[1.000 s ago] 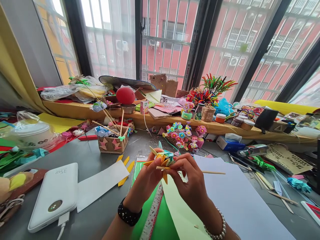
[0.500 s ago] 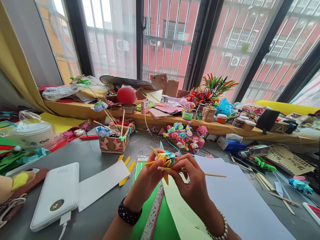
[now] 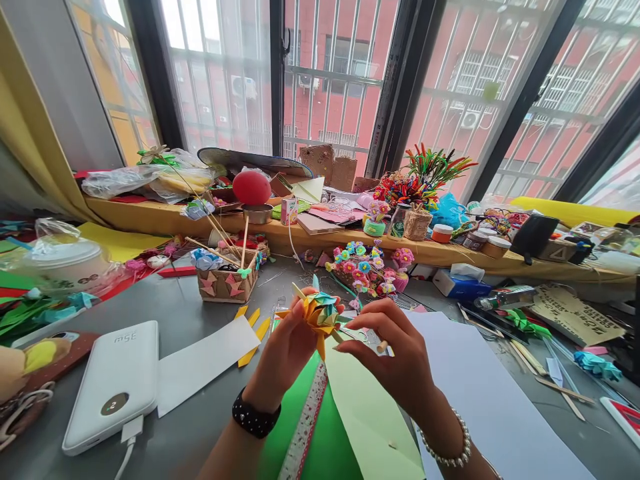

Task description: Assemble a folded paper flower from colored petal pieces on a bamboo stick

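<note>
Hands are meeting mid-frame above the table (image 3: 175,310), head view. The left hand (image 3: 287,353) is pinching a folded paper flower (image 3: 320,312) from below, fingers closed about its base. The flower is hanging in the air over a green sheet (image 3: 333,443), touching nothing else. The right hand (image 3: 400,363) is gripping a thin stick (image 3: 383,346) between thumb and fingertips, its far end pointing toward the flower's underside; whether it is seated there I cannot tell. Judgement: petals are looking fully folded and gathered, the stick joint unfinished. Yellow strips (image 3: 253,340) are lying nearby, a ruler (image 3: 305,427) crossing the sheet, a power bank (image 3: 117,387) sitting at left.
</note>
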Demonstrator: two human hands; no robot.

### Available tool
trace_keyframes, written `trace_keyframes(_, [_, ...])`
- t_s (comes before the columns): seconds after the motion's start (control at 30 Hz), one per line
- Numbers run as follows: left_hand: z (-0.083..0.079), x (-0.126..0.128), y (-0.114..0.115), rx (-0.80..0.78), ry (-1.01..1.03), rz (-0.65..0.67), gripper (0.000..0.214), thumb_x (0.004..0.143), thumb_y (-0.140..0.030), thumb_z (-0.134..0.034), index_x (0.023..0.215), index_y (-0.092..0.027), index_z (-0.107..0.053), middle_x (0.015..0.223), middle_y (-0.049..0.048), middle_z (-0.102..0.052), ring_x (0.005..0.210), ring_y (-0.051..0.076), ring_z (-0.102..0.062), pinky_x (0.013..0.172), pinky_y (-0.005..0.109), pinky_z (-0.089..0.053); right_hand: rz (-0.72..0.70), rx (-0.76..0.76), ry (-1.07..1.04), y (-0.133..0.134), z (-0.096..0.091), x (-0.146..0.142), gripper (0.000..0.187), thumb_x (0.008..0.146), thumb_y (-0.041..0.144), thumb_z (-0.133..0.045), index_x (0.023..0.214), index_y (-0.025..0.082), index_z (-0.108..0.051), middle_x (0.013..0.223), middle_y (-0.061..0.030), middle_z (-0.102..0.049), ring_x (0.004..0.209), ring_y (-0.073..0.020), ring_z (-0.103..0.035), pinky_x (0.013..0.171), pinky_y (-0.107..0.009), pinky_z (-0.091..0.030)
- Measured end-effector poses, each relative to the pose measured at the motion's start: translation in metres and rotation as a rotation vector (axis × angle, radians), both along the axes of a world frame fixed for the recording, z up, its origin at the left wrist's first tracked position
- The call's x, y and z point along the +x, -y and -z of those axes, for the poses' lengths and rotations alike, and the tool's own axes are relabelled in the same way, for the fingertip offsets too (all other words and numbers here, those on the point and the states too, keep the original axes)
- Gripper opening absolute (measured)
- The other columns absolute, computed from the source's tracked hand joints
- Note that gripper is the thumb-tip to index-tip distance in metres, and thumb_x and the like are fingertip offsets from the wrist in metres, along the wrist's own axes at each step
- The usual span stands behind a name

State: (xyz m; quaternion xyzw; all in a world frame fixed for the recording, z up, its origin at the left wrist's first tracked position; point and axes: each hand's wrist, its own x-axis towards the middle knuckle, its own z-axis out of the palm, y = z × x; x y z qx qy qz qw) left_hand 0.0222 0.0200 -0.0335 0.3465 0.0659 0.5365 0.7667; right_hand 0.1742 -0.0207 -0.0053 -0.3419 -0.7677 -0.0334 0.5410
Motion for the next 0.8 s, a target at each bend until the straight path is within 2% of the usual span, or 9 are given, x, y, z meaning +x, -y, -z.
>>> trace_keyframes(0.17, [0.0011,0.0032,0.0033,0.050,-0.008,0.058,0.016,0.082,-0.030,-0.052,0.095,-0.022,-0.057,0.093,0.0037,-0.067,0.085,0.015,-0.063,0.073,0.024,-0.047,0.004,0.001,0.016,-0.0011,0.0025,-0.0028,0.006,0.076,0.016,-0.061,0.080,0.018,-0.058,0.078,-0.0025,-0.055,0.069,-0.0120,-0.057,0.060,-0.023,-0.050])
trace_keyframes(0.3, [0.0026,0.0027,0.0044,0.076,-0.025,0.056,0.015,0.082,-0.027,-0.052,0.095,-0.022,-0.057,0.095,0.0029,-0.066,0.087,0.013,-0.061,0.076,0.023,-0.046,-0.030,-0.008,0.015,-0.0012,0.0029,-0.0038,0.005,0.077,0.014,-0.059,0.078,0.019,-0.058,0.076,-0.0019,-0.056,0.068,-0.0118,-0.058,0.059,-0.023,-0.050])
trace_keyframes(0.6, [-0.0021,0.0034,0.0076,0.087,-0.096,0.028,0.022,0.071,-0.026,-0.065,0.090,-0.024,-0.054,0.083,-0.0017,-0.066,0.078,0.014,-0.061,0.070,0.022,-0.044,-0.018,-0.009,0.015,-0.0005,0.0019,-0.0038,0.007,0.080,0.016,-0.054,0.074,0.017,-0.058,0.074,-0.0028,-0.055,0.062,-0.0111,-0.056,0.055,-0.022,-0.048])
trace_keyframes(0.8, [-0.0044,0.0029,0.0086,0.076,-0.137,0.015,0.023,0.069,-0.024,-0.066,0.089,-0.024,-0.053,0.081,-0.0012,-0.065,0.075,0.014,-0.060,0.070,0.023,-0.043,0.007,-0.007,-0.002,-0.0003,0.0015,-0.0048,0.008,0.080,0.016,-0.052,0.074,0.018,-0.056,0.074,-0.0026,-0.056,0.062,-0.0118,-0.056,0.055,-0.023,-0.049])
